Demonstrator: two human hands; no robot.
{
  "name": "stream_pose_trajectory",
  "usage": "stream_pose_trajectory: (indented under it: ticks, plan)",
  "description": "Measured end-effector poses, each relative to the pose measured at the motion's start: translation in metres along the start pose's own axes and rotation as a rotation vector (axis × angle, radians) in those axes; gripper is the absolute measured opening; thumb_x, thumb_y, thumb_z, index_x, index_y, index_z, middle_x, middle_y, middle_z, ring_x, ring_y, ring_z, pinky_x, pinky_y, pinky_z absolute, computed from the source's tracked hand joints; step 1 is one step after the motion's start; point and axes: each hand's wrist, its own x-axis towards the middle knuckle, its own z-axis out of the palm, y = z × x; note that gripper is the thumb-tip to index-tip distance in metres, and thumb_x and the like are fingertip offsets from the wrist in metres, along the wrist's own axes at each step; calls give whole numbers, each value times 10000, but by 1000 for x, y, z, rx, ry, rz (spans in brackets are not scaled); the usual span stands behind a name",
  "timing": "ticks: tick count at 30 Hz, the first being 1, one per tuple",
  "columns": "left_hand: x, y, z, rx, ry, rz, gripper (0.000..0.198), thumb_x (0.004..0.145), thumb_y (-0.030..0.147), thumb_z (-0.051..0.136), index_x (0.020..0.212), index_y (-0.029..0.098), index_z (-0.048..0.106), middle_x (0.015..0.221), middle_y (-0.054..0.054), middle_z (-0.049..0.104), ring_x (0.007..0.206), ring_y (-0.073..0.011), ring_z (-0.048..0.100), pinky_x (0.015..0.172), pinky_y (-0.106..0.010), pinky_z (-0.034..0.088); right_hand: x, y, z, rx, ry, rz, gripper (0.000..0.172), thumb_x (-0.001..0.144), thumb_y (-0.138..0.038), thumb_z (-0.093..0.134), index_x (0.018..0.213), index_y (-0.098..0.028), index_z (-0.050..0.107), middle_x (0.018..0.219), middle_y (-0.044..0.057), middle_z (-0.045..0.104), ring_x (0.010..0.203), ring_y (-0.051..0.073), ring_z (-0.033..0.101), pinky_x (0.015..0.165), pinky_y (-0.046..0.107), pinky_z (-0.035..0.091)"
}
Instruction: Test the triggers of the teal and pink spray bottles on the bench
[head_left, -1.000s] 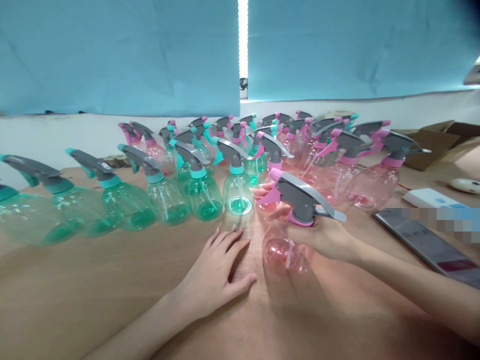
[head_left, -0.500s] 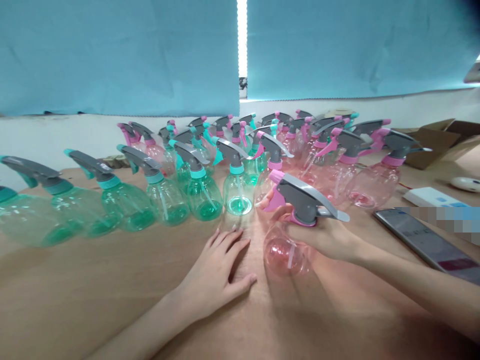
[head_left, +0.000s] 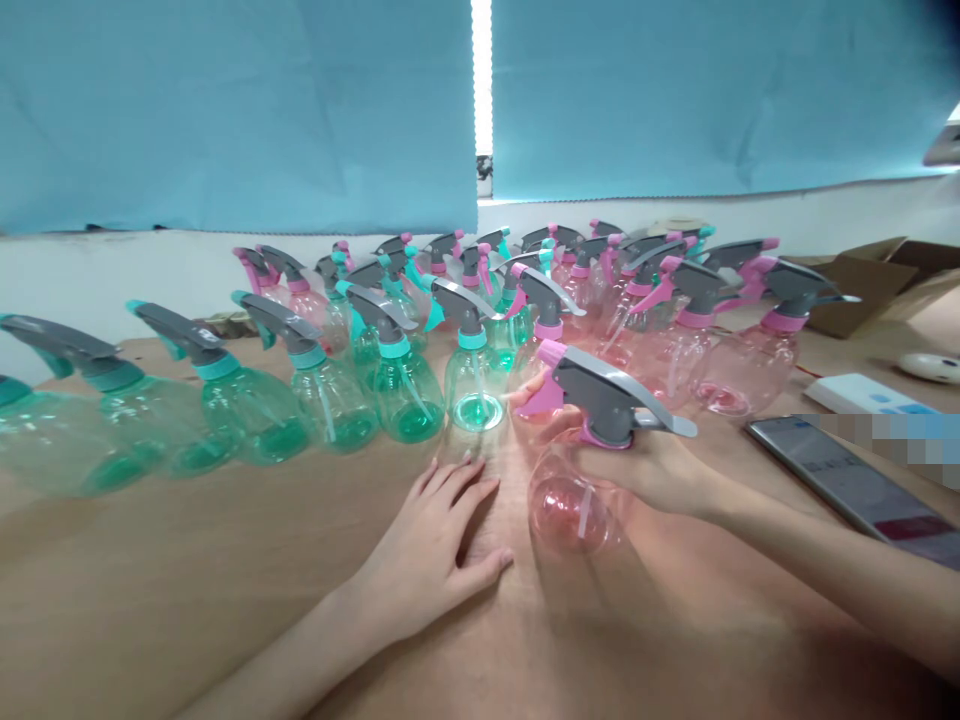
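Observation:
My right hand (head_left: pixel 645 470) is wrapped round the neck of a clear pink spray bottle (head_left: pixel 566 515) with a grey head. One finger lies at its pink trigger (head_left: pixel 538 398), which stands out from the neck. The bottle is upright and its nozzle points forward and left; whether its base touches the table I cannot tell. My left hand (head_left: pixel 439 540) lies flat on the wooden table (head_left: pixel 225 590), fingers spread, holding nothing. Just beyond it are a green spray bottle with a turquoise collar (head_left: pixel 478 385) and a darker green one (head_left: pixel 409 400).
Several green spray bottles (head_left: pixel 255 415) line the left side. Several pink ones (head_left: pixel 746 365) stand at the right and back. A phone (head_left: pixel 847 490), a white device (head_left: pixel 862 393), a white mouse (head_left: pixel 930 367) and a cardboard box (head_left: pixel 862 290) are at the right. Blue curtains (head_left: pixel 240 110) hang behind.
The pink trigger has swung forward, away from the bottle's neck, with my right finger moving along with it. My left hand and the other bottles have stayed put.

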Motion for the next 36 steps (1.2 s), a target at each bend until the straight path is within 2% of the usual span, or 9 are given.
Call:
stream_pose_trajectory:
  ticks: [3, 5, 7, 9, 14, 19, 27, 32, 36]
  plan:
    - [0, 0, 0, -13, 16, 2, 577, 882, 495, 571, 1368, 202, 467, 1454, -124, 447, 1345, -328, 382, 1122, -568, 235, 0, 2, 0, 24, -37, -3, 149, 615, -154, 517, 685, -256, 601, 662, -17, 637, 733, 210, 664, 607, 301, 551]
    - [0, 0, 0, -16, 21, 6, 574, 885, 495, 568, 1369, 203, 467, 1451, -124, 451, 1339, -331, 389, 1121, -567, 235, 0, 3, 0, 39, -37, -18, 275, 632, -153, 525, 841, -273, 656, 732, -15, 678, 778, 221, 680, 643, 317, 569]
    - [0, -1, 1, -14, 28, 8, 577, 883, 499, 568, 1369, 205, 467, 1450, -123, 451, 1336, -333, 389, 1119, -565, 239, -1, 4, 1, 45, -36, -23, 380, 640, -147, 523, 969, -274, 664, 785, -7, 703, 807, 229, 690, 647, 322, 575]
    - [0, -1, 1, -12, 30, 9, 582, 880, 501, 572, 1370, 206, 466, 1451, -121, 449, 1337, -332, 387, 1119, -561, 244, -1, 5, 2, 52, -44, -14, 411, 638, -137, 511, 1000, -261, 662, 798, 2, 712, 821, 236, 694, 629, 319, 574]
    - [0, -1, 1, -1, 13, 3, 591, 883, 503, 571, 1378, 201, 454, 1460, -124, 438, 1348, -320, 374, 1127, -552, 231, -1, 4, 4, 41, -31, -52, 267, 667, -121, 520, 848, -252, 666, 657, -14, 656, 750, 216, 673, 704, 354, 569]
    - [0, 0, 1, -8, 32, 7, 574, 880, 501, 574, 1369, 220, 465, 1449, -116, 453, 1337, -323, 389, 1122, -552, 238, -2, 5, 5, -24, 32, -30, 121, 661, -143, 525, 630, -253, 564, 501, -35, 504, 675, 217, 622, 631, 358, 547]
    - [1, 0, 1, -4, 23, 4, 580, 876, 493, 582, 1361, 194, 475, 1445, -125, 455, 1333, -324, 392, 1122, -554, 240, 0, 5, 5, -37, 39, -41, 88, 653, -162, 518, 621, -243, 517, 568, -26, 526, 664, 197, 583, 598, 328, 508]
    - [0, 0, 0, 9, 1, 4, 584, 884, 502, 569, 1370, 196, 464, 1453, -126, 445, 1343, -315, 378, 1126, -549, 230, -1, 6, 4, -21, 4, -40, 165, 681, -166, 524, 562, -242, 439, 547, -34, 476, 606, 174, 550, 589, 317, 484]
    - [0, 2, -2, 5, -8, -8, 589, 883, 494, 574, 1371, 181, 469, 1460, -133, 434, 1349, -324, 368, 1126, -552, 229, -2, 7, 3, -50, 5, -55, 120, 712, -175, 531, 619, -249, 517, 557, -27, 511, 649, 194, 577, 600, 329, 500]
